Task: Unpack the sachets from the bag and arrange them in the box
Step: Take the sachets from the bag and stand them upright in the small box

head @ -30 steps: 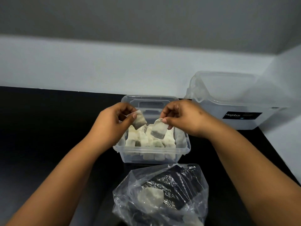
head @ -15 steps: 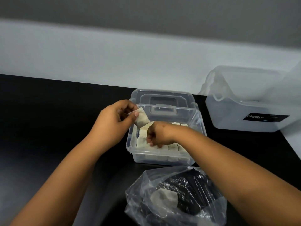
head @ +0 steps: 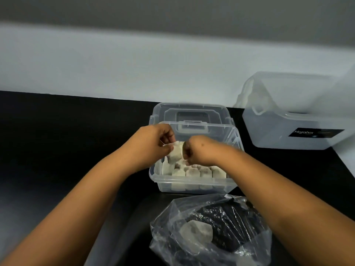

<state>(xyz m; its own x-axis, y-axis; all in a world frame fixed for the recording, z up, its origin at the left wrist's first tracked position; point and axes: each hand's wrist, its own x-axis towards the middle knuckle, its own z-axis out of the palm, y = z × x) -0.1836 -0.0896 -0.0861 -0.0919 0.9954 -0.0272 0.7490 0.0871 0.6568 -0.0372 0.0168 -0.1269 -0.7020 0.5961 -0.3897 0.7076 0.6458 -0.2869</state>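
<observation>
A: Pinching first: we see the left hand with thumb and fingertips pressed on the top edge of a pale sachet, which hangs just above the left part of the box, centre of frame.

B: Agreed. We log the right hand as curled into a loose fist right beside that sachet, fingers tucked under. We cannot tell whether it grips anything; its fingertips are hidden.

A: Do the two hands touch?

B: Close together, sachet between them. We can't confirm contact of the right hand with the sachet.

A: Next, box contents. We see packed sachets standing upright in rows along the front wall, filling the lower centre of the clear box. Count unclear, blurred.

B: Behind the box, upper centre, we mark a clear lid with a handle recess.

A: Moving outward: lower centre-right of frame, a crumpled clear plastic bag lies open in front of the box, with a loose sachet inside.

B: Right edge, upper right, a larger clear container with a dark label stands well apart from the box.

A: All of it sits on a black countertop, pale wall behind.
</observation>
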